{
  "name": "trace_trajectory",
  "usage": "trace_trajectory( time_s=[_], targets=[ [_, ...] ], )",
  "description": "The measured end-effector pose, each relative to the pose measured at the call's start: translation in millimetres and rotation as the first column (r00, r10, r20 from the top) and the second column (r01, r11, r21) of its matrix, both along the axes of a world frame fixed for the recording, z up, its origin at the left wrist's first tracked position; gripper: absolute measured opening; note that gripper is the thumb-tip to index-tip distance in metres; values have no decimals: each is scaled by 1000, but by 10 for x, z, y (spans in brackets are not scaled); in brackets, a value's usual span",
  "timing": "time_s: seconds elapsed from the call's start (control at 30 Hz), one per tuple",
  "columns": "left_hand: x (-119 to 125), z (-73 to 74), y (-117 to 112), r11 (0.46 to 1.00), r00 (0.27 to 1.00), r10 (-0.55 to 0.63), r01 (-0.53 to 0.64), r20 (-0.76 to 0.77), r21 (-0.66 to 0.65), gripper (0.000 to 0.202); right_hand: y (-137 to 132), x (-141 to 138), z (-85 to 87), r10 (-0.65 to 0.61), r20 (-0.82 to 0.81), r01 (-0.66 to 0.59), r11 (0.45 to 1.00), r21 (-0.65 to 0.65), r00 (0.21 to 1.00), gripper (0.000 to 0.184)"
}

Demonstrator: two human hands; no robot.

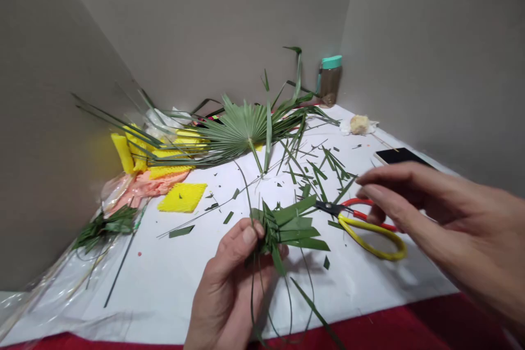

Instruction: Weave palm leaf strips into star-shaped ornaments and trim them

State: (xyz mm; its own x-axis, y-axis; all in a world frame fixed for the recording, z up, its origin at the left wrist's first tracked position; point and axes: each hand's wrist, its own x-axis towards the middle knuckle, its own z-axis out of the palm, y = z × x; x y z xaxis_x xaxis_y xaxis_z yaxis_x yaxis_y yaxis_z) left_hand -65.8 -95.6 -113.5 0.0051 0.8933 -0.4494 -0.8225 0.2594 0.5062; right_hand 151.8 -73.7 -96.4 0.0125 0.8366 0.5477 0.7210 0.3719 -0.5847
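My left hand point(232, 279) grips a woven bundle of green palm-leaf strips point(287, 232) between thumb and fingers. Flat strip ends fan out to the right of it, and thin loose strands hang down past my palm. My right hand point(435, 213) hovers at the right, fingers slightly curled, holding nothing. Just below its fingertips lie scissors point(361, 224) with one red and one yellow loop handle, their black blades pointing left. The hand does not clearly touch them.
A white sheet point(348, 279) over red cloth is littered with green leaf scraps. Behind lie a fan palm frond point(241, 134), yellow foam netting point(182, 198), pink wrapping, a dark phone point(397, 156), a teal-lidded jar point(330, 81), and grey walls.
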Motion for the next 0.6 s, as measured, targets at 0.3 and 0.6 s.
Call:
trace_trajectory(
  time_s=[0.3, 0.6],
  targets=[
    [-24, 91, 7, 997, 989, 77, -80, 124, 16, 13, -28, 506, -878, -23, 507, -18, 997, 76, 862, 47],
    [-17, 83, -51, 994, 988, 49, -62, 147, 85, 17, 86, 360, -858, 79, 632, -184, 978, 102, 771, 36]
  ],
)
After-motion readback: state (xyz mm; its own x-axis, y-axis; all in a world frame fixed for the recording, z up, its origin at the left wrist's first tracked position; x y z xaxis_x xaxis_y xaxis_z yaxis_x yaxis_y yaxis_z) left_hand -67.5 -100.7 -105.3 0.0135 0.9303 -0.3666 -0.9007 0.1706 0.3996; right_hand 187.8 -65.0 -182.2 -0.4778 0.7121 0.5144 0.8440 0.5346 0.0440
